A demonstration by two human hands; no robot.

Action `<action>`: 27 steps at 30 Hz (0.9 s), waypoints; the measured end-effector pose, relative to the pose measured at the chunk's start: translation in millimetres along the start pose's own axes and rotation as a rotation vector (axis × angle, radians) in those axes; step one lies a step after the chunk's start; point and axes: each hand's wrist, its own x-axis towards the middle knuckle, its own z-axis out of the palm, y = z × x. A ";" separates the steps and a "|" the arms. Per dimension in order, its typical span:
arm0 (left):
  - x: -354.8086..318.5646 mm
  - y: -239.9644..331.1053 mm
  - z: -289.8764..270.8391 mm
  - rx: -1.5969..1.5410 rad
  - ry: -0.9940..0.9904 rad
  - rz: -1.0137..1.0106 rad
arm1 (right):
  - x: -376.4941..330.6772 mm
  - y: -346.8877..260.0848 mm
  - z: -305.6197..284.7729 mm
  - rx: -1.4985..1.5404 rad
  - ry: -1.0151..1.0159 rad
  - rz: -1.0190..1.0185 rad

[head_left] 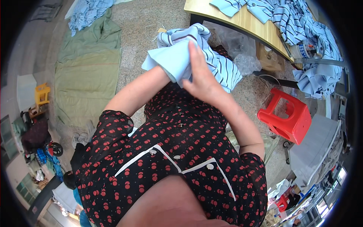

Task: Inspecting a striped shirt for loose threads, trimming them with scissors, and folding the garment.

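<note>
A light blue garment with dark stripes (223,68) is bunched in front of me, above my lap. My left forearm (145,87) runs into a plain pale blue part of it, which looks like a cuff (170,58). The cloth covers my left hand, so its fingers are hidden. My right hand (200,77) lies against the right side of that pale blue part. Its fingers are stretched out along the fabric, with the thumb held apart lower down.
A wooden-topped table (242,28) at the upper right carries more striped garments (291,22). Clear plastic bags (244,56) and a cardboard box (270,58) sit beneath it. A red stool (285,115) stands at right. Green cloth (89,75) covers floor at left.
</note>
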 end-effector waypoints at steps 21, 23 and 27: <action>-41.3 0.8 -31.1 0.762 0.058 0.042 | 16.9 -60.1 -5.1 1.139 -0.330 0.226; -40.0 6.3 -21.9 0.804 0.045 0.068 | 15.1 -74.8 -6.4 1.252 -0.423 0.217; -44.6 11.7 -15.7 0.876 0.029 0.118 | 14.8 -113.1 -16.3 1.276 -0.549 -0.042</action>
